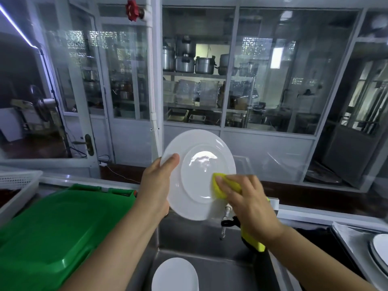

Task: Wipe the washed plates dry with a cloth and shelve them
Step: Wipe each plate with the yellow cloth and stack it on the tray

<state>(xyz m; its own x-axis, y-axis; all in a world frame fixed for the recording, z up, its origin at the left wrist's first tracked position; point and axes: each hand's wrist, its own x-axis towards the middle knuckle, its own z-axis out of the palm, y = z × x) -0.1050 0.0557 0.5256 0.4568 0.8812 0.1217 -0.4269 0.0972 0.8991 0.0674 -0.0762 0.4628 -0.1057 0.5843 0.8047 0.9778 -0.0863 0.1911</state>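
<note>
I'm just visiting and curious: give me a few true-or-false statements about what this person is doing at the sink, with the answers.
1. The left hand grips the raised plate by its rim. True.
2. The right hand presses a blue cloth on it. False: the cloth is yellow.
3. Another plate lies in the sink below. True.
4. The bin on the left is red. False: it is green.

Cool dim light; bright strip lamp (17, 26) upper left. Glare on plate (198, 175) centre, reflections in glass. Right hand (249, 204) motion-blurred. Edges bowed, wide-angle.
</note>
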